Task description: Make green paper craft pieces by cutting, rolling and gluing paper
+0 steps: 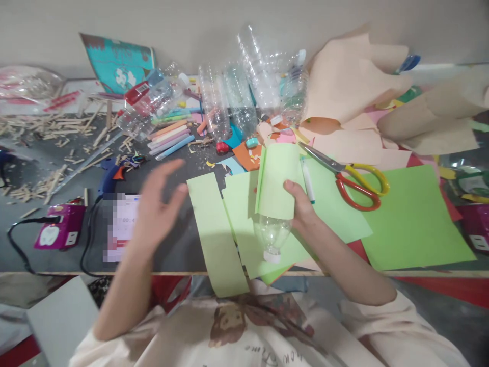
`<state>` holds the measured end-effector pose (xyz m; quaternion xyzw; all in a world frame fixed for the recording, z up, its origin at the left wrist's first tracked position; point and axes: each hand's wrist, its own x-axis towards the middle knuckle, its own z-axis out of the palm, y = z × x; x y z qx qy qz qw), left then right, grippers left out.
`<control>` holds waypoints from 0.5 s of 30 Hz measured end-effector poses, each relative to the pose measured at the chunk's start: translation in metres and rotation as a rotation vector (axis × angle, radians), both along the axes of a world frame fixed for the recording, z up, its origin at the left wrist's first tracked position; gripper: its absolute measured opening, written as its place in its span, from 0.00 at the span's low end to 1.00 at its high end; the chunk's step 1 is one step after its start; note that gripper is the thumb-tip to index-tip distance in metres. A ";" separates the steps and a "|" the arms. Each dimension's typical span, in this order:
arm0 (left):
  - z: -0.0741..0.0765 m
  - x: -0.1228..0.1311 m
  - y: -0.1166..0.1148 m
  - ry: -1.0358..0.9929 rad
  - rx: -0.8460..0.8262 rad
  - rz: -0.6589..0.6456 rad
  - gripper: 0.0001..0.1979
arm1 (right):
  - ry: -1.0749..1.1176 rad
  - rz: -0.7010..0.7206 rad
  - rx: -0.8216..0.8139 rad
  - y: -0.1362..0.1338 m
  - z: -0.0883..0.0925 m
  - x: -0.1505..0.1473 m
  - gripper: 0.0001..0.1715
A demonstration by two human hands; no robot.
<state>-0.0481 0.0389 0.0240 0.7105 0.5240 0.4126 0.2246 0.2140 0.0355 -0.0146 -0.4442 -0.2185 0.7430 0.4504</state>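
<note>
My right hand (302,208) grips a clear plastic bottle (272,237) wrapped in a light green paper sheet (278,179); the bottle's white cap points toward me. My left hand (158,204) hovers open over the dark table, fingers spread and slightly blurred, holding nothing. A long light green paper strip (214,234) lies between the two hands and overhangs the table edge. More green sheets (410,219) lie under and to the right of the bottle.
Red and yellow scissors (353,182) rest on the green paper at right. Several empty clear bottles (237,99) and coloured markers (171,137) lie at the back. Wooden sticks (46,132) litter the left; a blue glue gun (109,176) and purple box (61,224) sit nearby. Beige paper (351,81) piles at back right.
</note>
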 end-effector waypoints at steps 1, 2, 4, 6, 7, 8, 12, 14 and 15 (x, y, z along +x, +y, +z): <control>0.005 -0.027 0.007 0.091 0.027 0.089 0.20 | -0.002 0.001 -0.001 0.000 0.000 0.000 0.27; 0.009 -0.055 0.015 0.136 0.069 0.223 0.22 | 0.001 -0.003 -0.006 0.001 -0.001 -0.001 0.27; 0.013 -0.109 0.031 0.161 0.131 0.537 0.26 | 0.018 -0.016 -0.014 0.001 -0.002 -0.002 0.27; 0.012 -0.150 0.043 0.348 -0.104 0.744 0.26 | 0.030 -0.027 -0.005 0.002 -0.003 -0.004 0.27; 0.010 -0.162 0.047 0.451 -0.301 0.728 0.26 | 0.031 -0.029 0.005 0.002 -0.004 -0.004 0.26; 0.007 -0.170 0.050 0.518 -0.448 0.732 0.28 | 0.031 -0.028 0.016 0.002 -0.004 -0.005 0.25; -0.005 -0.171 0.056 0.593 -0.592 0.667 0.32 | 0.040 -0.025 0.032 0.003 -0.001 -0.004 0.25; -0.006 -0.167 0.060 0.617 -0.577 0.656 0.31 | 0.051 -0.021 0.014 0.004 0.002 -0.003 0.25; -0.005 -0.167 0.062 0.620 -0.584 0.676 0.30 | 0.056 -0.023 0.004 0.004 0.003 -0.003 0.26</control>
